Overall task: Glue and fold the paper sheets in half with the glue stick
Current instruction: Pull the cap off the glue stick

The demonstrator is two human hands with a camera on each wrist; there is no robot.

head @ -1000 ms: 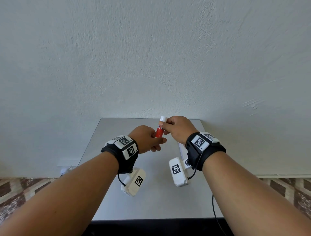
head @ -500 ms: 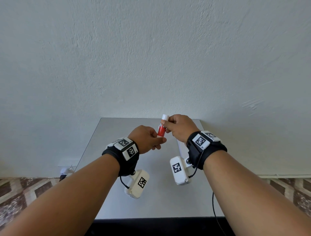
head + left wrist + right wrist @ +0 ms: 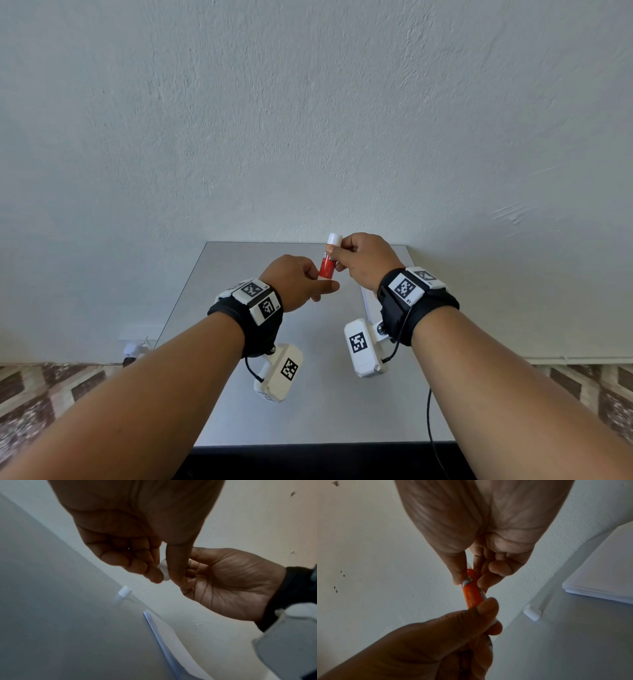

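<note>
A red glue stick [image 3: 328,263] is held upright above the grey table [image 3: 219,308], its white tip [image 3: 334,238] uppermost. My right hand [image 3: 337,255] pinches the red barrel [image 3: 471,595] between thumb and fingers. My left hand [image 3: 322,286] pinches the stick's lower end; the white base [image 3: 163,570] shows between its thumb and fingers. The white cap [image 3: 532,614] lies on the table by the wall, also seen as the cap [image 3: 124,593] in the left wrist view. A stack of white paper sheets [image 3: 599,577] lies on the table's right side, under my right wrist.
The table stands against a white textured wall [image 3: 308,120]. The paper stack [image 3: 164,639] reaches the far right corner. Patterned floor [image 3: 41,394] shows on both sides of the table. A cable [image 3: 430,421] hangs from my right wrist.
Both hands and the glue stick have drifted slightly up and away. Both grips on the stick look the same.
</note>
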